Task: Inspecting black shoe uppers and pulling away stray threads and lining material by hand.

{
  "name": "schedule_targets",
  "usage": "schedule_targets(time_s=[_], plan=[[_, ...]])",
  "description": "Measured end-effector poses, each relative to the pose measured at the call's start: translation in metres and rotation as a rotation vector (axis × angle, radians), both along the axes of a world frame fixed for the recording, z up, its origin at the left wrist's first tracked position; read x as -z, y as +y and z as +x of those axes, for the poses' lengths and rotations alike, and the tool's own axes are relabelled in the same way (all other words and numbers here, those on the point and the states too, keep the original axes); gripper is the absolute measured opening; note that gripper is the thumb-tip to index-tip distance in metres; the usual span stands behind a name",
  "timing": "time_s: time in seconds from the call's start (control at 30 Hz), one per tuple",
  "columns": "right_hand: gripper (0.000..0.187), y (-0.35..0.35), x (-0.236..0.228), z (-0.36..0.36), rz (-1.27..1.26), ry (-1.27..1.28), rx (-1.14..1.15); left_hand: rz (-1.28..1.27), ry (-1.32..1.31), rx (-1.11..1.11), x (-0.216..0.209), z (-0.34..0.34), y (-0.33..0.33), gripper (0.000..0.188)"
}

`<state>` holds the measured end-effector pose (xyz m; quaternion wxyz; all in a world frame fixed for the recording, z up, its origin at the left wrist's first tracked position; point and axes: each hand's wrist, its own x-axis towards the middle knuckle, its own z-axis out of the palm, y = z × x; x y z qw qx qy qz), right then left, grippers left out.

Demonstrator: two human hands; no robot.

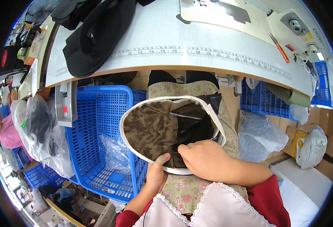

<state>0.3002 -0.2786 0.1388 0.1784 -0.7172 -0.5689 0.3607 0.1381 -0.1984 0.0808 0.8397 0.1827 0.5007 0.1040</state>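
Because the brown plush-lined hat [136,125] lay opening-up over your floral apron [181,195], your left hand [156,176] could pinch its white rim [179,171] between thumb and fingers, presumably to steady it, while your right hand [204,160] bent toward the lining [159,132]; whether it gripped anything, I couldn't tell.

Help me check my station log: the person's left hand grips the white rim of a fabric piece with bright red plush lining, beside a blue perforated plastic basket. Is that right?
Not quite: the plush lining is brown, not bright red, as the head view shows. The left hand does grip the white rim, beside the blue perforated plastic basket.
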Motion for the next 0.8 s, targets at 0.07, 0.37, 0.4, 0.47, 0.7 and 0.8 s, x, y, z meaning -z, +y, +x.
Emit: schedule_targets(time_s=[0.07, 0.37, 0.4, 0.47, 0.7, 0.8], plan=[[0.008, 0.002, -0.001, 0.001, -0.006, 0.01, -0.02, -0.015, 0.007, -0.009, -0.001, 0.0, 0.0, 0.057], [0.009, 0.0, 0.008, -0.003, 0.05, 0.008, 0.01, 0.071, 0.021, 0.002, -0.002, 0.002, -0.003, 0.048], [0.009, 0.0, 0.008, -0.003, 0.051, 0.014, 0.003, 0.073, 0.021, 0.004, -0.001, 0.002, -0.003, 0.048], [0.009, 0.001, 0.008, -0.003, 0.045, 0.01, 0.002, 0.074, 0.022, 0.006, -0.001, 0.002, -0.003, 0.048], [0.008, 0.002, 0.01, -0.006, 0.018, -0.003, -0.002, 0.052, 0.004, 0.005, -0.004, 0.002, -0.001, 0.051], [0.008, 0.001, 0.01, -0.006, 0.042, -0.005, 0.0, 0.025, -0.009, 0.003, 0.0, -0.001, -0.002, 0.053]])
